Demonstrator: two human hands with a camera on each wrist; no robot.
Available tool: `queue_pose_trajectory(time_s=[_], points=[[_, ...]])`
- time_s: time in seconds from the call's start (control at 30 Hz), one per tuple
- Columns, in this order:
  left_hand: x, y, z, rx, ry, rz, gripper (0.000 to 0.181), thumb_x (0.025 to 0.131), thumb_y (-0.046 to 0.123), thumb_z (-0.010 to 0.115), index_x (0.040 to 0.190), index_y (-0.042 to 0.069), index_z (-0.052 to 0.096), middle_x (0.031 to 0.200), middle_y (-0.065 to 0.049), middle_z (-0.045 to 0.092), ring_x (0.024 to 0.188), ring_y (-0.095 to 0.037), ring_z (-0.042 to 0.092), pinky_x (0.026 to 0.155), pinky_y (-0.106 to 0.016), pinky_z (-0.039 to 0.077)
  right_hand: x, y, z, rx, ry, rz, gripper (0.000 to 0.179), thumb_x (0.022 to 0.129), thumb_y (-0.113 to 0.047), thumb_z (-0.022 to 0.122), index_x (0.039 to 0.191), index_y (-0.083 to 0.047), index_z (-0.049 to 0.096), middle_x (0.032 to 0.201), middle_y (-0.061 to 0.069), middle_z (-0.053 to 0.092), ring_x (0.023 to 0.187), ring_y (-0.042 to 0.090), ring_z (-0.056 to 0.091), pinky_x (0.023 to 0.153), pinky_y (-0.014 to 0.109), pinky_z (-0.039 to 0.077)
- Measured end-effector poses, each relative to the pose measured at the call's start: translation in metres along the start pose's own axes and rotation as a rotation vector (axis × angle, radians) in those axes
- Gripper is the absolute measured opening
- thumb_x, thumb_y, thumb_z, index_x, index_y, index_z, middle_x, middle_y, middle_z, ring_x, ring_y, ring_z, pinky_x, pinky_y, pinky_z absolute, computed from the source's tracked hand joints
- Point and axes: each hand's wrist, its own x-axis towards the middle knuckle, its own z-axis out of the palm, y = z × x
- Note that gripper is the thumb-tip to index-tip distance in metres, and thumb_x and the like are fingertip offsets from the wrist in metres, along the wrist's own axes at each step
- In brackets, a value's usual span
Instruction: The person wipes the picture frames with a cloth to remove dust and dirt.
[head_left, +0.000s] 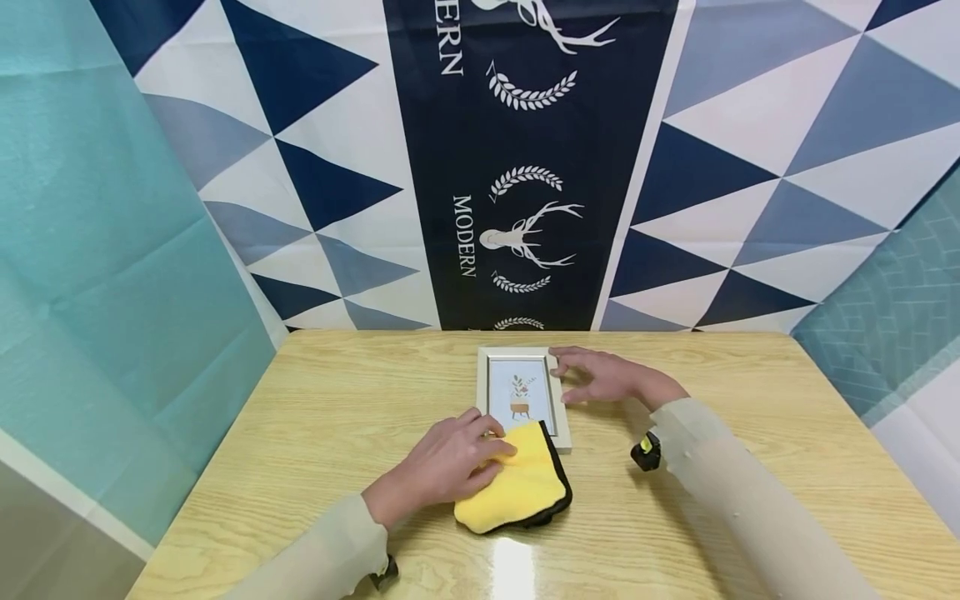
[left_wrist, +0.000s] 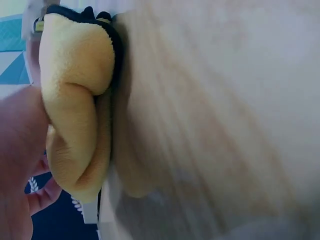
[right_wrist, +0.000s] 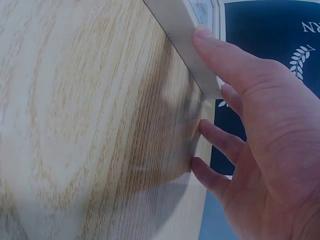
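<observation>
A white picture frame lies flat on the table, with a drawing of a potted plant behind its pane. My left hand holds a folded yellow cloth with black edging. The cloth covers the frame's near left part, and its thick folds show in the left wrist view. My right hand holds the frame's right side near the far corner. In the right wrist view its thumb touches the frame's side wall, while other fingers curl down close to the table.
The wooden table ends at a patterned backdrop with deer heads and triangles. A teal sheet hangs at the left. Each wrist wears a small black device. Light reflects off the near tabletop.
</observation>
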Motion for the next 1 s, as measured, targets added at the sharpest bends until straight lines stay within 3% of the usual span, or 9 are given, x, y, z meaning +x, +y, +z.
queue_pose_trajectory(time_s=[0.1, 0.23, 0.4, 0.53, 0.67, 0.83, 1.0], points=[[-0.001, 0.004, -0.002, 0.015, -0.087, -0.020, 0.039, 0.108, 0.054, 0.070, 0.137, 0.031, 0.081, 0.139, 0.002, 0.076, 0.110, -0.016, 0.066, 0.072, -0.021, 0.050, 0.001, -0.001, 0.001, -0.001, 0.003, -0.005, 0.022, 0.103, -0.036, 0.082, 0.113, -0.020, 0.072, 0.182, 0.027, 0.037, 0.167, 0.061, 0.032, 0.132, 0.082, 0.027], [-0.002, 0.008, -0.006, -0.001, -0.216, -0.085, 0.073, 0.095, 0.083, 0.068, 0.151, 0.036, 0.073, 0.151, 0.002, 0.069, 0.118, -0.016, 0.060, 0.078, -0.024, 0.050, 0.002, -0.002, 0.001, -0.009, 0.006, -0.011, 0.023, 0.103, -0.036, 0.082, 0.115, -0.018, 0.072, 0.181, 0.028, 0.037, 0.167, 0.061, 0.034, 0.131, 0.081, 0.030], [0.000, 0.011, -0.008, -0.040, -0.297, -0.108, 0.092, 0.081, 0.094, 0.073, 0.159, 0.047, 0.062, 0.158, 0.002, 0.061, 0.125, -0.016, 0.055, 0.086, -0.027, 0.049, 0.001, -0.004, 0.000, -0.013, 0.000, -0.006, 0.023, 0.103, -0.035, 0.082, 0.114, -0.017, 0.072, 0.180, 0.029, 0.038, 0.166, 0.061, 0.034, 0.131, 0.080, 0.030], [0.002, 0.013, -0.008, -0.013, -0.308, -0.078, 0.086, 0.083, 0.086, 0.077, 0.158, 0.048, 0.063, 0.158, 0.000, 0.060, 0.124, -0.017, 0.053, 0.082, -0.025, 0.048, 0.000, -0.005, -0.001, -0.020, 0.002, 0.000, 0.023, 0.103, -0.035, 0.083, 0.112, -0.018, 0.072, 0.180, 0.029, 0.038, 0.166, 0.062, 0.034, 0.131, 0.081, 0.030], [0.005, 0.014, -0.004, 0.039, -0.293, -0.042, 0.071, 0.088, 0.069, 0.078, 0.154, 0.043, 0.069, 0.152, -0.002, 0.062, 0.120, -0.018, 0.056, 0.074, -0.024, 0.048, -0.001, -0.005, -0.001, -0.010, 0.004, 0.008, 0.022, 0.103, -0.036, 0.082, 0.112, -0.018, 0.071, 0.181, 0.029, 0.037, 0.167, 0.062, 0.033, 0.131, 0.081, 0.029], [0.005, 0.014, 0.000, 0.094, -0.254, 0.018, 0.056, 0.093, 0.051, 0.077, 0.147, 0.036, 0.074, 0.145, -0.002, 0.064, 0.113, -0.017, 0.060, 0.068, -0.023, 0.048, -0.001, -0.005, 0.000, -0.001, -0.001, 0.007, 0.022, 0.104, -0.036, 0.081, 0.113, -0.019, 0.072, 0.181, 0.028, 0.036, 0.167, 0.061, 0.032, 0.131, 0.081, 0.029], [0.005, 0.013, 0.002, 0.123, -0.200, 0.068, 0.047, 0.096, 0.046, 0.076, 0.141, 0.034, 0.077, 0.140, 0.000, 0.067, 0.108, -0.015, 0.062, 0.066, -0.021, 0.047, -0.002, -0.004, 0.000, -0.009, -0.001, 0.006, 0.021, 0.104, -0.035, 0.081, 0.113, -0.019, 0.071, 0.182, 0.028, 0.036, 0.167, 0.061, 0.032, 0.131, 0.082, 0.029]])
